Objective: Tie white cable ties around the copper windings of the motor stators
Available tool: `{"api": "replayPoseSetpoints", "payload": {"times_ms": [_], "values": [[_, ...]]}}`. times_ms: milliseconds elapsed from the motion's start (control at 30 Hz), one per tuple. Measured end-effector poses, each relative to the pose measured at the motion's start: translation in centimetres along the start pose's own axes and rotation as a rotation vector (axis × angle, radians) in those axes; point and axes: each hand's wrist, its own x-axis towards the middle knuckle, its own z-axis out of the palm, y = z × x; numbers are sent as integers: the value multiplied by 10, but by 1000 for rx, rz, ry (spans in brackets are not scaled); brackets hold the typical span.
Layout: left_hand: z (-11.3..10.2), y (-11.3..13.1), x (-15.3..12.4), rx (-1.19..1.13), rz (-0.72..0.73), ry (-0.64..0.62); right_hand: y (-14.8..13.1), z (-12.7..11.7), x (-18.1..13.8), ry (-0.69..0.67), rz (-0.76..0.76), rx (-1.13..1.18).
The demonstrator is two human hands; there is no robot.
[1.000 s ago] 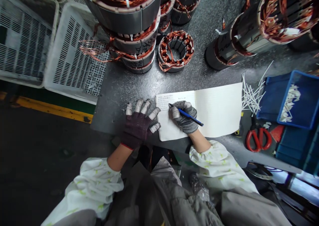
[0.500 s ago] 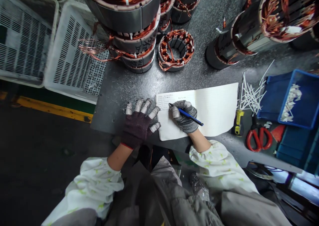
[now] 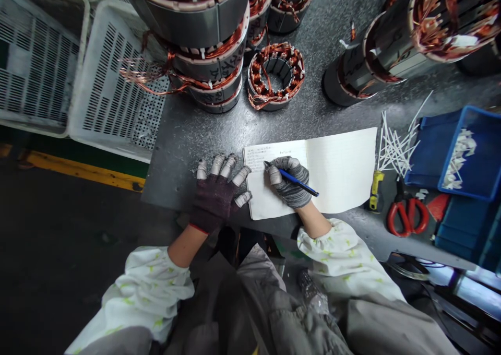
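Observation:
An open notebook [image 3: 340, 172] lies on the dark table, with handwritten lines at the top of its left page. My right hand [image 3: 290, 184], in a grey glove, rests on that page and grips a blue pen [image 3: 298, 182], whose tip touches or nearly touches the paper beside the writing. Spread flat on the table at the notebook's left edge is my left hand [image 3: 216, 196], in a dark maroon glove with white-wrapped fingertips. Its thumb and forefinger reach the page edge. Just beyond the notebook stands a single copper-wound stator [image 3: 276, 77].
Tall stacks of stators [image 3: 211, 73] rise at the back left, and another stack [image 3: 364, 57] stands at the back right. White plastic baskets [image 3: 105, 83] sit on the left. Rightward lie white cable ties [image 3: 395, 149], a yellow-handled tool [image 3: 376, 192], red-handled scissors [image 3: 407, 216] and a blue bin [image 3: 469, 188].
Both hands keep their places, the pen still held on the left page. The view has shifted very slightly.

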Motion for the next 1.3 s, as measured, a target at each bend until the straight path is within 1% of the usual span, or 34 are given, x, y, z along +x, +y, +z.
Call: {"api": "replayPoseSetpoints", "payload": {"times_ms": [133,400,533,700,933,1067,1167,1300], "values": [[0,0,0,26,4,0,-1,0,1,-3,11,-28],[0,0,0,19,13,11,-1,1,2,39,-42,-30],[2,-1,0,13,22,16,-3,0,4,17,-73,-58],[4,-2,-1,10,22,25,-3,1,5,-9,-46,-65],[2,-1,1,27,20,8,2,1,1,-59,-46,-64],[1,-1,1,35,22,11,-3,-1,5,-37,-81,-97],[1,-1,1,32,20,12,-5,-1,7,-24,-88,-75],[0,0,1,26,20,3,-2,0,3,-12,-76,-40]]}}
